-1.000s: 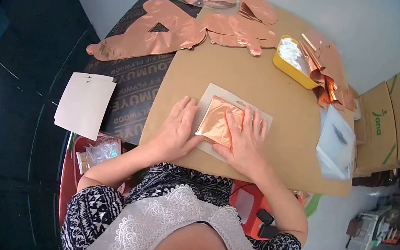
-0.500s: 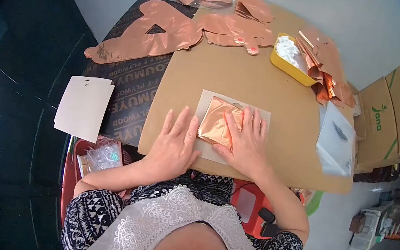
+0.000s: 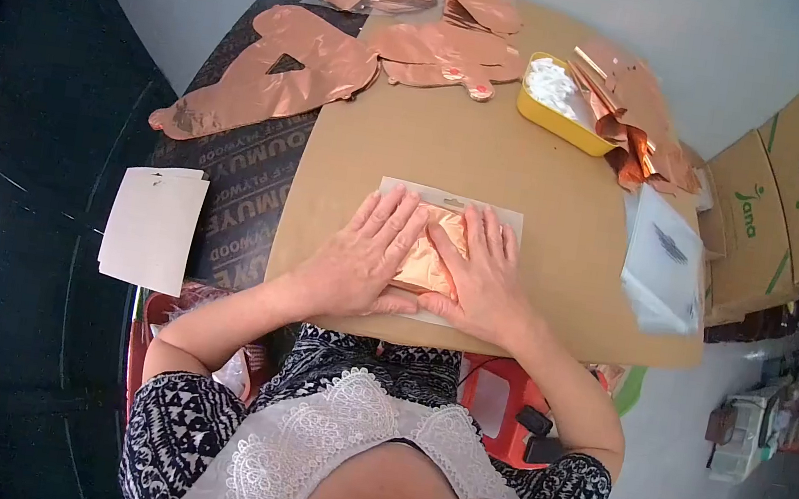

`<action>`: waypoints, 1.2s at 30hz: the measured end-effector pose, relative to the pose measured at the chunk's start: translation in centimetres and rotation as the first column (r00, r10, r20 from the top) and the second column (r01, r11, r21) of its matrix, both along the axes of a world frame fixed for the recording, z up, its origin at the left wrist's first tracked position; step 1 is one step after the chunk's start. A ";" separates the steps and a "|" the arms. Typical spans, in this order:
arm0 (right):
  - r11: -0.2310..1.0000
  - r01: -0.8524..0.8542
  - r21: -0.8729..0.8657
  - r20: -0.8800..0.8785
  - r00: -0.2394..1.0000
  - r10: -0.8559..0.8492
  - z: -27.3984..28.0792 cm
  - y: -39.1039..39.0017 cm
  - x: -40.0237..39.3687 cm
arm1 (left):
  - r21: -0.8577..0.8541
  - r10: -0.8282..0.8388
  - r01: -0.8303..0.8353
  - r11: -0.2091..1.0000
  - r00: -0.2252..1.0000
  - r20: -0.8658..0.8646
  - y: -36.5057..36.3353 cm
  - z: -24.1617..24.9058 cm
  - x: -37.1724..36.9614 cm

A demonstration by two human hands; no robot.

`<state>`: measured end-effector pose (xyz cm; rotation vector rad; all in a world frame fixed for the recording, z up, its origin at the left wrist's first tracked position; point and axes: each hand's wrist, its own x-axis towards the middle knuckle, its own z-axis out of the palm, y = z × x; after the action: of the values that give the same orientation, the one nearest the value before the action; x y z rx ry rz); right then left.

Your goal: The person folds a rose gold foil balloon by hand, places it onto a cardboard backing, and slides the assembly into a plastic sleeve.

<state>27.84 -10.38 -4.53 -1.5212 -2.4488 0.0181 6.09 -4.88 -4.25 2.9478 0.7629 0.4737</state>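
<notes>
A folded copper-coloured foil piece (image 3: 431,259) lies on a white card (image 3: 514,220) near the front edge of the brown board. My left hand (image 3: 363,255) rests flat over the foil's left side, its fingers stretched out. Over the right side lies my right hand (image 3: 487,276), also flat, with the thumb pointing toward the left hand. Both palms face down and partly hide the foil and card. A slot shows at the card's top edge.
Flat copper foil shapes (image 3: 313,62) lie along the board's (image 3: 413,145) back. A yellow tub (image 3: 567,125) of white pieces stands at back right, beside crumpled foil. Clear bags (image 3: 664,269) lie at right, white cards (image 3: 152,229) at left. Cartons (image 3: 753,205) stand beyond the right edge.
My left hand has moved right and up onto the foil, from beside it. My right hand stays on the foil's right side. The whole view has shifted slightly.
</notes>
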 end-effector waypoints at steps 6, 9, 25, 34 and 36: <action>1.000 -0.006 -0.030 -0.012 1.000 0.006 -0.1 0.1 -0.1 | 0.041 -0.082 0.084 0.996 0.996 -0.040 1.1 2.0 2.7; 0.998 -0.004 -0.067 -0.017 1.000 0.003 0.1 0.1 -0.1 | 0.040 -0.175 0.176 0.984 0.984 -0.037 2.0 1.5 4.1; 0.997 0.071 -0.020 -0.002 0.997 -0.071 -1.0 -1.4 1.9 | 0.056 -0.269 0.271 0.961 0.962 -0.046 3.2 -2.0 4.3; 0.988 0.139 -0.065 0.045 0.990 -0.136 -0.4 -5.4 5.2 | 0.097 -0.207 0.226 0.969 0.962 -0.176 2.7 -1.4 4.5; 0.980 0.196 -0.029 -0.046 0.979 -0.197 -0.2 -6.8 6.2 | 0.098 -0.201 0.222 0.970 0.963 -0.181 2.7 -1.4 4.5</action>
<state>34.08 -17.17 -4.77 -1.7448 -2.2584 0.0482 10.59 -2.17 -5.61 3.1638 0.4358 0.2619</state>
